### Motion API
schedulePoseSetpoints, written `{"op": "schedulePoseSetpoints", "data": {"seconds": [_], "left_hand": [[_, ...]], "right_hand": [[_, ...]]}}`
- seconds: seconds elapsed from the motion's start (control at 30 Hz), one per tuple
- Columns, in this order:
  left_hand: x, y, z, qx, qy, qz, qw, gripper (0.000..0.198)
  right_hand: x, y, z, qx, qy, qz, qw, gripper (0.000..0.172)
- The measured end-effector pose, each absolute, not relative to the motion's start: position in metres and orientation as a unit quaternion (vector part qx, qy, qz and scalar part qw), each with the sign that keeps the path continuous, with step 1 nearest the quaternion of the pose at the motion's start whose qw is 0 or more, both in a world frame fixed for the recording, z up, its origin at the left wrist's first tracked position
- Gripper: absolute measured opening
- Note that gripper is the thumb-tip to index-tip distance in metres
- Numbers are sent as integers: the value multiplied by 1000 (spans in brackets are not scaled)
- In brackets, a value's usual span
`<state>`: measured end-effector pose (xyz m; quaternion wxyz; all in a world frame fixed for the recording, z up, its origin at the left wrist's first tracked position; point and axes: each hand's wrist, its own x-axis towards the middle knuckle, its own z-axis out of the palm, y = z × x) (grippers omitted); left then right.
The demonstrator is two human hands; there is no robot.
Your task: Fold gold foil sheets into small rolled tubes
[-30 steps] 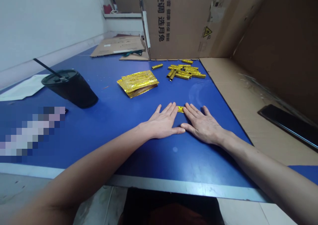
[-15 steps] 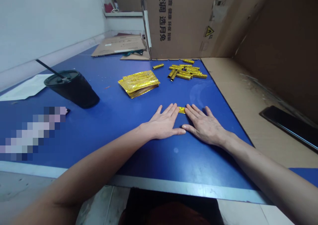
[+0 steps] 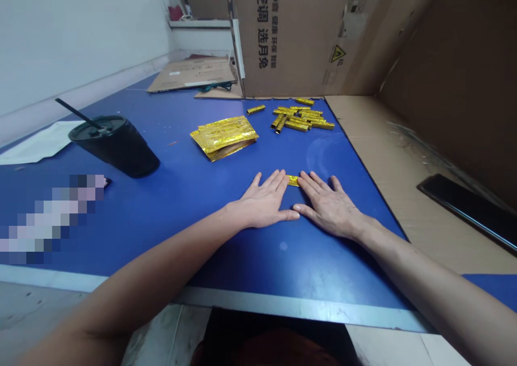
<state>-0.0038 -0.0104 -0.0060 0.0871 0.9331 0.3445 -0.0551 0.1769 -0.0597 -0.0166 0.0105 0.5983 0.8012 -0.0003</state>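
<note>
A small gold foil piece (image 3: 293,181) lies on the blue table (image 3: 242,258), its ends covered by my fingertips. My left hand (image 3: 264,200) is flat with fingers stretched out, touching the piece's left end. On its right end rest the fingers of my right hand (image 3: 331,204), also spread flat. The two thumbs nearly meet below the piece. Beyond my left hand sits a stack of flat gold wrappers (image 3: 228,134). Several rolled gold tubes (image 3: 301,119) form a loose pile farther back, with a single tube (image 3: 256,109) to their left.
A black cup (image 3: 121,147) with a straw stands at the left, by a white sheet (image 3: 44,139). Cardboard (image 3: 299,42) walls the back; flattened cardboard (image 3: 194,74) lies back left. A dark phone-like object (image 3: 464,209) rests on cardboard at right.
The whole view has shifted slightly, so things appear a little farther left. Both hands remain spread flat over the ends of the gold piece.
</note>
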Motion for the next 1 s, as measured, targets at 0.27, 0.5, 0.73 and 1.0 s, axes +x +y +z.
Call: {"op": "schedulePoseSetpoints", "data": {"seconds": [0.27,0.5,0.73,1.0], "left_hand": [[-3,-11,-8,933,346,-58,80,89],[-4,-10,-11,934,344,-53,76,89],[-4,-11,-10,934,345,-58,78,89],[-4,-12,-12,935,345,-48,75,89]], "right_hand": [[175,-60,-15,602,798,-10,14,73],[174,-61,-13,608,793,-26,20,74],[174,-62,-13,606,794,-40,15,75],[176,-60,-14,604,795,-52,-6,73]]}}
